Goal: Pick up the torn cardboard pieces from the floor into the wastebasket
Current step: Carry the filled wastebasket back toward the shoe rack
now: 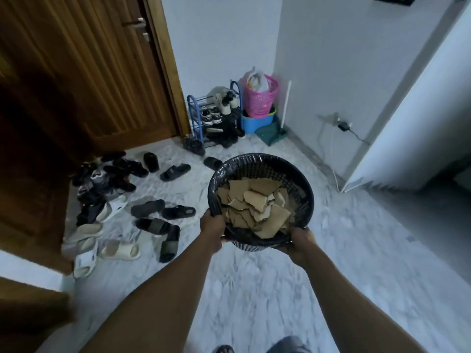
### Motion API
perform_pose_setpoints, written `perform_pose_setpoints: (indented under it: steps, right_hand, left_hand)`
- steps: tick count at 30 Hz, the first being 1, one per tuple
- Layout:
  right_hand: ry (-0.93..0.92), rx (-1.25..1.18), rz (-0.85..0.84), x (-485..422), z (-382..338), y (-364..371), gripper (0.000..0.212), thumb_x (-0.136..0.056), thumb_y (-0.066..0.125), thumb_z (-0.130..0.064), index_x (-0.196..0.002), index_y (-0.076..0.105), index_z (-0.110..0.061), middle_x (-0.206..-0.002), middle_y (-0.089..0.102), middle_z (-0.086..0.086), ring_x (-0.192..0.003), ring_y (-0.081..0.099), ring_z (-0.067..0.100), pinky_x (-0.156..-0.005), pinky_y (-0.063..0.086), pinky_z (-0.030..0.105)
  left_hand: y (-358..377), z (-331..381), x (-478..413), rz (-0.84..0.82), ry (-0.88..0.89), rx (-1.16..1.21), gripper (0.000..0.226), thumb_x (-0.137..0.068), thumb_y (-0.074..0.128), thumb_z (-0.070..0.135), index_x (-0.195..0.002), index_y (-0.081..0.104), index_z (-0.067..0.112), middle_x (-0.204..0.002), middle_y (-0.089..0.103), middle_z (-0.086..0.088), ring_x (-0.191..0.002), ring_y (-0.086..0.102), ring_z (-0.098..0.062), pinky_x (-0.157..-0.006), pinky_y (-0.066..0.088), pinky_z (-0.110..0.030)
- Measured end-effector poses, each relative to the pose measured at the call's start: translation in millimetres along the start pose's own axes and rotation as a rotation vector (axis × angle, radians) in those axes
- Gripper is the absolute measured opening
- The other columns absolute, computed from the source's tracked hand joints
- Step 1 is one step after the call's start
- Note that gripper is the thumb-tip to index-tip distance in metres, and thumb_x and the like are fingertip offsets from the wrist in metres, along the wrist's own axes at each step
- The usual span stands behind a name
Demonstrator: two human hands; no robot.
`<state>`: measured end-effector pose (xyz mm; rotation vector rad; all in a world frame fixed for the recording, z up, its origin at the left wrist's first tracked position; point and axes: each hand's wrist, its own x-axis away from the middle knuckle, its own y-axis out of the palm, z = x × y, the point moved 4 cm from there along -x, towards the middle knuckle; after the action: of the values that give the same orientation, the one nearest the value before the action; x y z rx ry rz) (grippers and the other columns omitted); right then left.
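A dark mesh wastebasket (265, 164) with a plastic liner is held up above the marble floor, tilted toward me. Several torn tan cardboard pieces (254, 205) lie piled inside it. My left hand (212, 225) grips the basket's near left rim. My right hand (302, 242) grips the near right rim from below. I see no cardboard on the floor.
Many slippers and sandals (153, 217) are scattered on the floor at left, by a wooden door (84, 72). A blue shoe rack (214, 118), a pink basket (260, 98) in a blue tub and a green dustpan stand in the far corner. A charger cable (344, 127) hangs on the right wall.
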<state>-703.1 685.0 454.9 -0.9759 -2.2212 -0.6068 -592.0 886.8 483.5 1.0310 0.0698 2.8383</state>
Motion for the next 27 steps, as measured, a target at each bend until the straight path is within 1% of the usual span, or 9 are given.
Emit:
perform_pose_setpoints:
  steps: [5,7,11,16,17,19,22,25,27]
  right_hand:
    - [-0.016,-0.036,0.051,-83,-74,13,0.031,-0.094,0.042,0.008,-0.119,0.056,-0.003,-0.104,0.066,0.023,-0.086,0.067,0.043,-0.073,0.058,0.06]
    - [-0.024,-0.051,0.064,-119,-104,16,0.03,-0.094,0.042,0.007,-0.119,0.056,-0.003,-0.101,0.066,0.021,-0.085,0.067,0.041,-0.069,0.059,0.056]
    - [-0.01,-0.093,0.053,-203,-170,15,0.028,-0.096,0.045,0.003,-0.119,0.057,-0.008,-0.106,0.066,0.019,-0.089,0.067,0.04,-0.062,0.06,0.049]
    - [-0.023,-0.114,0.081,-282,-260,5,0.028,-0.095,0.05,-0.001,-0.12,0.059,-0.009,-0.107,0.069,0.02,-0.087,0.07,0.042,-0.065,0.06,0.051]
    - [-0.026,-0.117,0.096,-295,-279,3,0.027,-0.095,0.051,-0.003,-0.119,0.058,-0.011,-0.106,0.069,0.02,-0.087,0.07,0.042,-0.066,0.06,0.053]
    - [-0.027,-0.127,0.125,-321,-313,-3,0.024,-0.094,0.054,-0.009,-0.117,0.057,-0.013,-0.106,0.07,0.02,-0.088,0.07,0.042,-0.068,0.059,0.058]
    - [-0.055,-0.133,0.156,-359,-361,-10,0.012,-0.097,0.055,-0.016,-0.107,0.06,-0.015,-0.099,0.071,0.018,-0.086,0.07,0.04,-0.068,0.06,0.055]
    - [-0.066,-0.21,0.191,-404,-397,-19,0.015,-0.096,0.053,-0.003,-0.104,0.062,-0.013,-0.096,0.07,0.016,-0.085,0.069,0.038,-0.074,0.059,0.054]
    - [-0.053,-0.268,0.214,-435,-415,-21,0.022,-0.096,0.049,0.004,-0.108,0.06,-0.011,-0.096,0.069,0.015,-0.085,0.068,0.037,-0.08,0.057,0.056]
  left_hand:
    - [75,58,-93,-0.038,-0.01,-0.074,0.027,-0.093,0.05,0.002,-0.109,0.063,0.02,-0.104,0.07,-0.015,-0.087,0.069,-0.038,-0.056,0.059,-0.05]
    - [109,76,-132,-0.041,-0.008,-0.079,0.03,-0.093,0.049,0.0,-0.112,0.063,0.019,-0.107,0.07,-0.018,-0.084,0.07,-0.039,-0.055,0.059,-0.05]
    - [188,112,-200,-0.051,-0.008,-0.033,0.036,-0.092,0.049,-0.004,-0.118,0.061,0.018,-0.106,0.069,-0.016,-0.082,0.068,-0.036,-0.049,0.058,-0.04]
    - [290,164,-271,-0.113,-0.036,-0.055,0.038,-0.091,0.048,-0.006,-0.098,0.063,0.029,-0.106,0.07,-0.011,-0.095,0.068,-0.038,-0.069,0.059,-0.056]
    - [311,175,-282,-0.12,-0.037,-0.065,0.037,-0.092,0.048,-0.005,-0.1,0.062,0.028,-0.106,0.07,-0.01,-0.096,0.068,-0.037,-0.07,0.059,-0.056]
    - [350,192,-307,-0.151,-0.039,-0.084,0.041,-0.091,0.048,-0.004,-0.116,0.059,0.026,-0.112,0.068,-0.01,-0.096,0.068,-0.038,-0.068,0.059,-0.057]
    - [409,218,-349,-0.204,-0.027,-0.117,0.045,-0.092,0.048,-0.003,-0.127,0.055,0.026,-0.117,0.066,-0.01,-0.098,0.066,-0.039,-0.069,0.059,-0.056]
    - [466,238,-397,-0.255,-0.054,-0.166,0.041,-0.096,0.048,-0.002,-0.125,0.053,0.026,-0.118,0.062,-0.012,-0.098,0.063,-0.04,-0.074,0.057,-0.058]
    - [500,248,-434,-0.291,-0.075,-0.204,0.038,-0.094,0.048,-0.005,-0.119,0.055,0.023,-0.116,0.064,-0.012,-0.096,0.065,-0.039,-0.07,0.058,-0.058]
